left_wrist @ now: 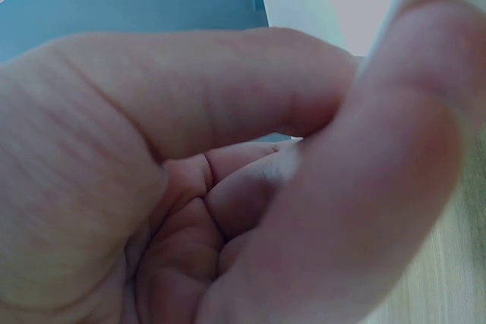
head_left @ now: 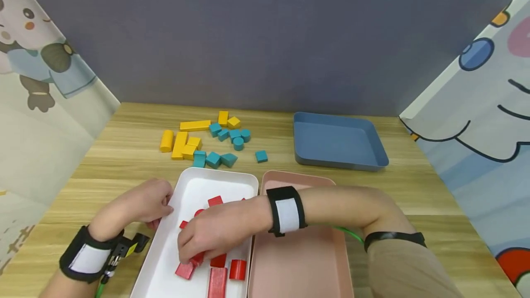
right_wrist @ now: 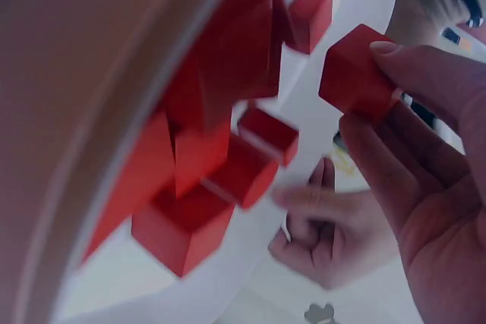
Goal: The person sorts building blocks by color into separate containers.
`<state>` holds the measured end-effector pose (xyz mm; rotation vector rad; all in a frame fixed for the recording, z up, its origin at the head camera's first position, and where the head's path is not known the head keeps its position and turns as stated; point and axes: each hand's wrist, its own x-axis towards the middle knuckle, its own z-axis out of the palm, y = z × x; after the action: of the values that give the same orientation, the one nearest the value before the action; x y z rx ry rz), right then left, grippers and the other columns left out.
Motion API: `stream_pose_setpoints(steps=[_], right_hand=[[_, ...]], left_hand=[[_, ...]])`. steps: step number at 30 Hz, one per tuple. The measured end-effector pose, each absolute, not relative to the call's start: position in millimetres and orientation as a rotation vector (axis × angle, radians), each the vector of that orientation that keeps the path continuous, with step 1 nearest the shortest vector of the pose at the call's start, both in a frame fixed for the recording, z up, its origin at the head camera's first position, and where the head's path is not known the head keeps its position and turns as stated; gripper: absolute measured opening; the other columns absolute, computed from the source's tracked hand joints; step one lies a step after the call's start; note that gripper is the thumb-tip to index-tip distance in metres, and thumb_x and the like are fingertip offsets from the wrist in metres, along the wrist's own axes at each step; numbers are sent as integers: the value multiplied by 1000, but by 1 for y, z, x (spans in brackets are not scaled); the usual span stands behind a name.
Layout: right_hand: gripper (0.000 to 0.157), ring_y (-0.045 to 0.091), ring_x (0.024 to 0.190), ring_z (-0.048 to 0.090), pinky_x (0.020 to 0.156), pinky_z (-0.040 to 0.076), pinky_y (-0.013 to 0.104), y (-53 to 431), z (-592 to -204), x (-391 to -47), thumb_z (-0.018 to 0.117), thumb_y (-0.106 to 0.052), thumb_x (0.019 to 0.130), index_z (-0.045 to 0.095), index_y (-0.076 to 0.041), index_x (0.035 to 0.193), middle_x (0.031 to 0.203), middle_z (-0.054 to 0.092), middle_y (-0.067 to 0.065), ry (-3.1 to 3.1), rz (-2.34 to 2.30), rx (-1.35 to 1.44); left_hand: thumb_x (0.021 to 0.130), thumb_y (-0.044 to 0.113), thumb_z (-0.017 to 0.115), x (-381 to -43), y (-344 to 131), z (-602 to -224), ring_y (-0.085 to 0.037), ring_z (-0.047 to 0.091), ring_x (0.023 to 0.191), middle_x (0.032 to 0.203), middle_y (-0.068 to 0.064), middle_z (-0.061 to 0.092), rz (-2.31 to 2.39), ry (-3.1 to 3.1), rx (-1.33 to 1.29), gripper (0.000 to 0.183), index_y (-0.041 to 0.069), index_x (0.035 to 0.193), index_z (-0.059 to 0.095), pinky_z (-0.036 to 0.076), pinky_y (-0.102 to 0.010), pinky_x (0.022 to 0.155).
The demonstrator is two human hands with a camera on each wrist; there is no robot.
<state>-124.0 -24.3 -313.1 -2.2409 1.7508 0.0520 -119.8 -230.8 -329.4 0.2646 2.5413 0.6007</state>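
My left hand (head_left: pixel 142 201) pinches the left rim of a white tray (head_left: pixel 194 187); in the left wrist view its thumb and finger meet at the white edge (left_wrist: pixel 391 24). My right hand (head_left: pixel 221 233) reaches across from the right, over the inside of this tray. Between its thumb and fingers it holds a red block (right_wrist: pixel 353 73), seen in the right wrist view with an angular outline. Around and below it lie several other red blocks, among them a long flat one (head_left: pixel 217 282) and a cylinder (head_left: pixel 238 269). The right hand hides part of the tray.
A pink tray (head_left: pixel 300 261) stands right beside the white one, under the right forearm. Farther back sits a blue-grey tray (head_left: pixel 339 144). Yellow blocks (head_left: pixel 180 145) and teal blocks (head_left: pixel 213 160) lie on the wooden table (head_left: pixel 103 160) behind the white tray. A grey wall (head_left: pixel 265 36) rises behind.
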Motion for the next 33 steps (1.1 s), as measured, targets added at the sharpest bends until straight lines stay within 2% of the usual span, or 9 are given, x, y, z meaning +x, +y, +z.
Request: stream_pose_setpoints(steps=[10, 16, 24, 33], right_hand=[[32, 1, 118, 45, 95, 34, 6, -36, -332, -99, 38, -18, 102, 55, -23, 128, 127, 53, -6, 1592, 185, -2304], [34, 1, 118, 44, 98, 30, 4, -37, -335, -93, 38, -18, 103, 53, -22, 133, 127, 52, -6, 1541, 176, -2330], [30, 0, 104, 49, 86, 35, 5, -34, -340, -88, 43, -20, 101, 60, -20, 125, 114, 59, -5, 1450, 118, -2244], [31, -1, 105, 48, 88, 32, 2, -33, -345, -86, 44, -25, 101, 61, -20, 126, 114, 59, -5, 1446, 44, -2222]], left_hand=[[83, 4, 66, -119, -231, -330, -12, 56, 41, 50, -3, 56, 599, 2540, 251, 10, 4, 76, 59, 50, -26, 43], [83, 5, 66, -119, -231, -330, -13, 56, 42, 49, -3, 56, 585, 2542, 246, 11, 4, 75, 58, 50, -26, 44], [83, 4, 66, -118, -229, -329, -13, 56, 42, 50, -3, 56, 579, 2543, 247, 12, 5, 74, 58, 50, -26, 44], [83, 4, 66, -118, -230, -329, -13, 56, 42, 50, -3, 55, 601, 2547, 268, 13, 4, 73, 58, 50, -26, 44]])
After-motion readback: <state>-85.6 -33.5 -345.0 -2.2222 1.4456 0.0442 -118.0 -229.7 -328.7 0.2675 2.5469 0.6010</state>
